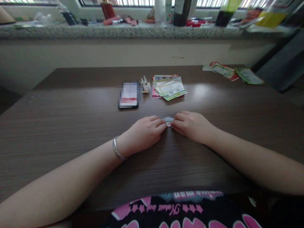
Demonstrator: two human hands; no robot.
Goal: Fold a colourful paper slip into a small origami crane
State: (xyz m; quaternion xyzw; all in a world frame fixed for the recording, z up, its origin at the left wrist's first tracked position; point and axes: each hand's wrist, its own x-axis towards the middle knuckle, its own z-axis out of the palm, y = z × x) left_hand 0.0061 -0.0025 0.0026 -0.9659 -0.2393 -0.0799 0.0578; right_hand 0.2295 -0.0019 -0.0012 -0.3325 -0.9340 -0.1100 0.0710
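Note:
A small folded piece of printed paper (pixel 168 121) lies low over the brown table, between my two hands. My left hand (pixel 148 131), with a silver bangle (pixel 116 148) at the wrist, pinches its left end. On the other side, my right hand (pixel 191 125) has its fingers closed on the right end. The fingers hide both ends of the paper, so only its middle shows. Beyond the hands lie a phone (pixel 128 95) with a blurred screen, a small folded paper figure (pixel 145 85) and a stack of printed leaflets (pixel 169 87).
More leaflets (pixel 224 71) lie at the table's far right corner. Behind the table, a speckled stone windowsill (pixel 142 32) carries bottles, a red cup (pixel 108 11) and small clutter. A dark grey object (pixel 280 60) stands beyond the right edge.

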